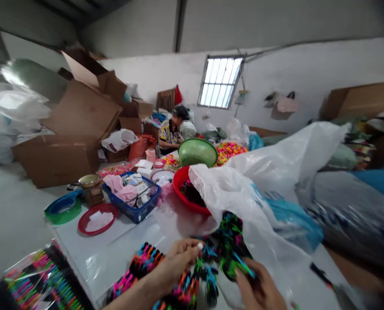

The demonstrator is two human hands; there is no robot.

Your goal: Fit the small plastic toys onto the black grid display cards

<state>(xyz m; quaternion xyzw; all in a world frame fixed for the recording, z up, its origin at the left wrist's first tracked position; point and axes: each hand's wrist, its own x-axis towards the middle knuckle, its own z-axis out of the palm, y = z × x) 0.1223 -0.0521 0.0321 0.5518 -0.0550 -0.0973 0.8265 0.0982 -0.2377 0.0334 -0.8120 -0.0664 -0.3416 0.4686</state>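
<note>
My left hand (181, 255) is over the table with its fingers pinched together. A small white spot shows at its fingertips, and I cannot make out whether it holds anything. My right hand (261, 286) has its thumb and fingers closed on a small green and blue piece (242, 267), whose exact kind is unclear. Between and beyond the hands lies a loose pile of black, green, blue and pink pieces (229, 230). Under my left forearm, similar bright pieces (147, 258) are lined up in rows on black backing.
A white plastic sack (230, 189) spreads over the right side beside a red basin (181, 185). A blue basket (137, 213) and red plate (97, 230) stand at left. Packed bright pieces (33, 280) lie lower left. Another person (169, 135) sits behind a green basin (197, 153).
</note>
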